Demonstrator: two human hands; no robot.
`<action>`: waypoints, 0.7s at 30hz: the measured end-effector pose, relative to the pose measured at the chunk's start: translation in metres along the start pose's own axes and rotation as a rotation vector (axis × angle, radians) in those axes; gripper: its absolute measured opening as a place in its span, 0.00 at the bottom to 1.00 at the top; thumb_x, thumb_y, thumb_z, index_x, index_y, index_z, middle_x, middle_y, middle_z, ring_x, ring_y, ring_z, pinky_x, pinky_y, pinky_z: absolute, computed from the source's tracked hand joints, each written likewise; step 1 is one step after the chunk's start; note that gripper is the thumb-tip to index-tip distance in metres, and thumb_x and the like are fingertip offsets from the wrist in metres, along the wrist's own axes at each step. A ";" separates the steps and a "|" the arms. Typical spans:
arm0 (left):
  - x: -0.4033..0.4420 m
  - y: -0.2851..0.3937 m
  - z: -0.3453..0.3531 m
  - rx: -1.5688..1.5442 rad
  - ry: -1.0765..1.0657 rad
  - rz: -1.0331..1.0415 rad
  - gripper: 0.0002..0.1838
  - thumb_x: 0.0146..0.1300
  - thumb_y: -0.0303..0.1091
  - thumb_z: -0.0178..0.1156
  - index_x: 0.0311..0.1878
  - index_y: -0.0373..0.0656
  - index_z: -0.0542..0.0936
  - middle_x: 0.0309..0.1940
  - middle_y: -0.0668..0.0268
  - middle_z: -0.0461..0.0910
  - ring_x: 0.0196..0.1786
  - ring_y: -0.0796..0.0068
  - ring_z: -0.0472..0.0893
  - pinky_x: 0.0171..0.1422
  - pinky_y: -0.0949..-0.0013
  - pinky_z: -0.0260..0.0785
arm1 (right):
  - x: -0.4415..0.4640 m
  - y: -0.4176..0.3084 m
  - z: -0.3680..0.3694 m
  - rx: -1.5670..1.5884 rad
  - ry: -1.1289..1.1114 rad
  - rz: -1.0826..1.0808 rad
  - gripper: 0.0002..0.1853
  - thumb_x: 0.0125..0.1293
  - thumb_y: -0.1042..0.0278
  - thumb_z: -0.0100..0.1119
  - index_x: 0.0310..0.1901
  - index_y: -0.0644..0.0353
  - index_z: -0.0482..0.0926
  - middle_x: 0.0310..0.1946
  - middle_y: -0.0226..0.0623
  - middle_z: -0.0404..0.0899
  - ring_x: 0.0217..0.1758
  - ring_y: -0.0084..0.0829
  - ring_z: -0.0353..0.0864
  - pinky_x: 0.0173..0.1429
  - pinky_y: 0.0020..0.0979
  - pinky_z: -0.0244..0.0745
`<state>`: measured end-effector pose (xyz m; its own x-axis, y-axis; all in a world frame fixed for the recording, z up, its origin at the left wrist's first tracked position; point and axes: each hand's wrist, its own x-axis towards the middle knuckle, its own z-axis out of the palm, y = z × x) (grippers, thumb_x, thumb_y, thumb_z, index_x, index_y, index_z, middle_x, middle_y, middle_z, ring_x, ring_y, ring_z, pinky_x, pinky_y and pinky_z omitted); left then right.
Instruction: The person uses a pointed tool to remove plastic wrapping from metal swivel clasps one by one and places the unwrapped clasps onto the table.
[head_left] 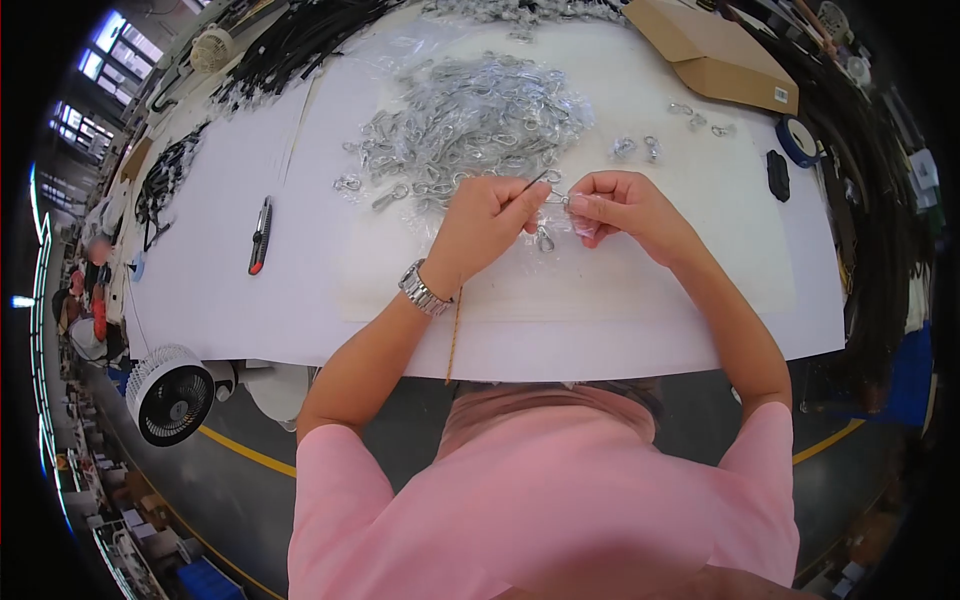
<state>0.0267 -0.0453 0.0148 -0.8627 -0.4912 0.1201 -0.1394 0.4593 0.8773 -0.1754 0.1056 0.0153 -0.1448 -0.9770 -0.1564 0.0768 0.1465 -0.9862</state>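
My left hand [492, 222] is closed in a pinch, with a thin dark strip or tool [536, 181] poking out above its fingertips. Between my two hands shows a small metal snap hook [557, 198], pinched from both sides. Clear plastic wrap [582, 226] hangs under the closed fingers of my right hand [630, 212]. Just below my fingertips, another snap hook [544, 240] lies on the white table. Beyond my hands spreads a big pile of snap hooks [470, 115] in clear plastic. My fingers partly hide the held piece.
On the left of the white table [300, 310] lies a utility knife [260, 237]. A cardboard box [715, 60], blue tape roll [797, 141] and black object [777, 176] sit at right. Few loose hooks [652, 149] lie nearby. A fan [172, 395] stands by the front edge.
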 end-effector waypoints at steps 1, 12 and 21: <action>-0.001 0.002 0.001 0.063 0.013 0.059 0.20 0.81 0.43 0.64 0.33 0.38 0.86 0.22 0.68 0.81 0.25 0.83 0.73 0.30 0.70 0.63 | -0.003 -0.004 0.005 0.036 -0.018 0.032 0.13 0.78 0.58 0.69 0.47 0.61 0.85 0.32 0.31 0.87 0.30 0.21 0.84 0.38 0.25 0.80; 0.000 0.008 0.005 -0.057 0.079 0.023 0.20 0.80 0.42 0.65 0.33 0.37 0.85 0.18 0.73 0.75 0.22 0.86 0.69 0.27 0.73 0.59 | -0.003 0.004 0.001 0.002 -0.249 0.073 0.16 0.82 0.54 0.63 0.49 0.60 0.85 0.36 0.36 0.90 0.34 0.23 0.89 0.42 0.26 0.85; 0.007 0.004 0.003 -0.465 0.091 -0.178 0.16 0.81 0.43 0.64 0.44 0.38 0.85 0.31 0.69 0.85 0.19 0.90 0.65 0.23 0.79 0.56 | 0.001 0.006 0.010 0.347 0.133 -0.019 0.17 0.83 0.54 0.61 0.55 0.60 0.86 0.48 0.35 0.91 0.49 0.25 0.89 0.61 0.31 0.84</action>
<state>0.0184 -0.0451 0.0182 -0.7963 -0.6042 -0.0287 -0.0318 -0.0055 0.9995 -0.1654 0.1037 0.0102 -0.2744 -0.9472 -0.1661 0.3991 0.0450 -0.9158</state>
